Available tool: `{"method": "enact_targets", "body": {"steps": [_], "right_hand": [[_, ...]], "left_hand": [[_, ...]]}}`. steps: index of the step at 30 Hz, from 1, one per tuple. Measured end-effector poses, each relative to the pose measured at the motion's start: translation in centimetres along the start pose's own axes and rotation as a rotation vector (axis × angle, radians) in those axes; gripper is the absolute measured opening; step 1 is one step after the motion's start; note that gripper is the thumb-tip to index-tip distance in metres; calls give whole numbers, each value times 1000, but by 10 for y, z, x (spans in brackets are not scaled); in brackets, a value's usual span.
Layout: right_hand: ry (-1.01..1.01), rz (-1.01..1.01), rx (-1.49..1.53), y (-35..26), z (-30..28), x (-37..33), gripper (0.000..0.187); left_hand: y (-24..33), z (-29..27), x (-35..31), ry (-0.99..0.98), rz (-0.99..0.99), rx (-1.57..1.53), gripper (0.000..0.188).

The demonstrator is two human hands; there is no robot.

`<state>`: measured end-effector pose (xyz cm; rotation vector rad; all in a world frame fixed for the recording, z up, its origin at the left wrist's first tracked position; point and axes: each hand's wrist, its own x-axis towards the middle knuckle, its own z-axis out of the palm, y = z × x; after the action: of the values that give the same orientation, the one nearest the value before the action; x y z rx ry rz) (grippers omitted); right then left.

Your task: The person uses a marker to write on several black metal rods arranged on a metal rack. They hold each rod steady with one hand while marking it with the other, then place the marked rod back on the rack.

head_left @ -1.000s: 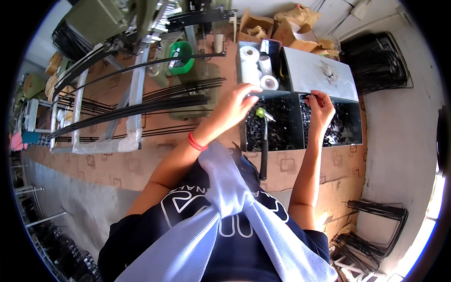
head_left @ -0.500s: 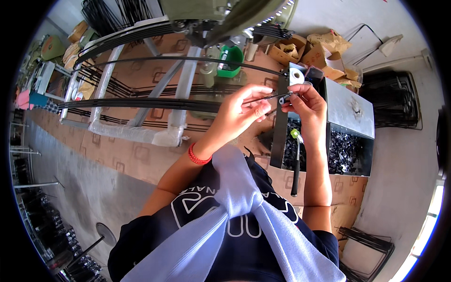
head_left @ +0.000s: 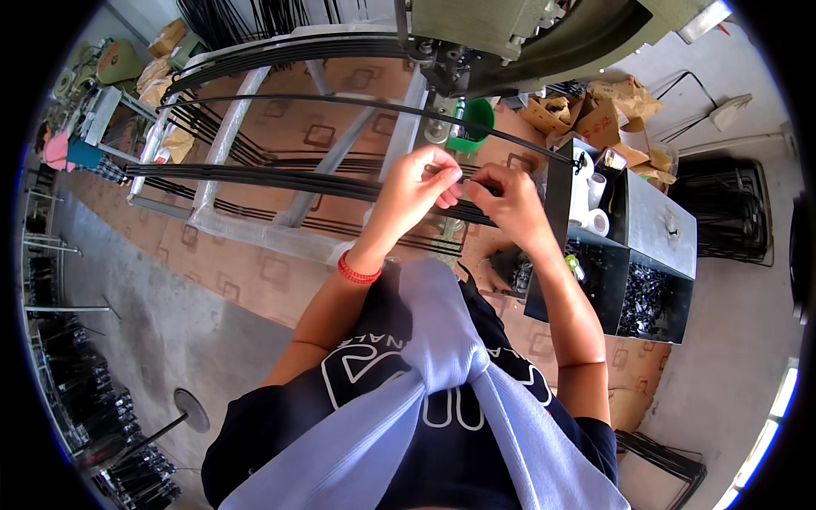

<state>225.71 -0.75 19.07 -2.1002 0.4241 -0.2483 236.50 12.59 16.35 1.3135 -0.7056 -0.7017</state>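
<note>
Your bare left hand and right hand nearly meet (I can't tell their grip). Slender black rods lie behind.

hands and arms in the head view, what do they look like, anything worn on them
The left hand and right hand are bare, without gloves. A red bracelet, seemingly beaded and in more than one row, circles the left wrist; nothing shows on the right wrist. The left sleeve and right sleeve are short and dark navy, leaving the forearms uncovered.
</note>
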Motion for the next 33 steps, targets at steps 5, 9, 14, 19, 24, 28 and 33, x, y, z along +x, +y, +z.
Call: {"method": "enact_targets", "body": {"steps": [5, 9, 14, 19, 24, 28, 33], "right_hand": [[171, 235, 369, 24, 35, 47, 19], [304, 221, 419, 43, 47, 78, 21], [355, 344, 395, 57, 48, 91, 23], [355, 352, 492, 56, 47, 87, 20], [328, 353, 531, 49, 40, 85, 18], [291, 389, 572, 55, 40, 85, 18], [262, 383, 593, 57, 40, 83, 18]], "left_hand": [[-23, -33, 11, 244, 169, 534, 32], [-28, -64, 12, 283, 178, 781, 23], [-40, -85, 8, 301, 101, 843, 18], [-46, -98, 1, 275, 18, 907, 18], [-53, -102, -3, 246, 5, 962, 17], [-53, -99, -5, 246, 34, 1072, 15], [-56, -99, -10, 254, 81, 1113, 13]]}}
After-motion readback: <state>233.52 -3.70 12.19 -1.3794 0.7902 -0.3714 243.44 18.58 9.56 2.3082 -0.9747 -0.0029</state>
